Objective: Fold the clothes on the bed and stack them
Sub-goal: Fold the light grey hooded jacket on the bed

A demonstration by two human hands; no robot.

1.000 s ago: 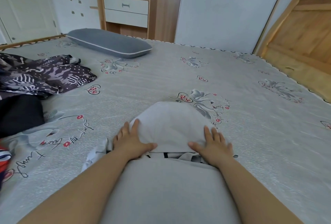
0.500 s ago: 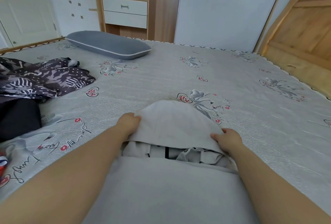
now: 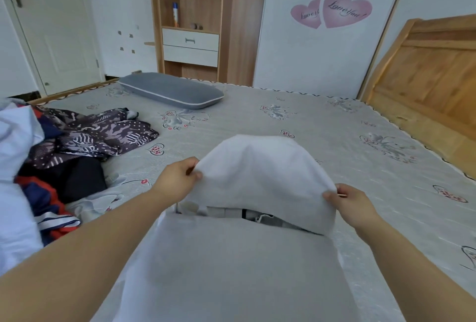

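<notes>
A light grey hooded garment (image 3: 231,270) lies flat on the bed in front of me, its body stretching toward the camera. Its hood (image 3: 262,175) is lifted off the sheet. My left hand (image 3: 177,180) pinches the hood's left edge. My right hand (image 3: 353,205) grips its right edge. Under the raised hood the neck opening and a drawstring show. A heap of unfolded clothes (image 3: 77,146), patterned purple, black, red-and-blue and pale blue, lies at the left.
The bed (image 3: 334,141) has a grey sheet printed with hearts. A grey pillow (image 3: 172,90) rests at the far side. A wooden headboard (image 3: 432,69) runs along the right. Beyond stand a shelf unit (image 3: 190,25) and a white door (image 3: 51,25).
Both hands went from lying flat on the hood to gripping its side edges. They have lifted the hood up off the bed. The camera view has tilted upward.
</notes>
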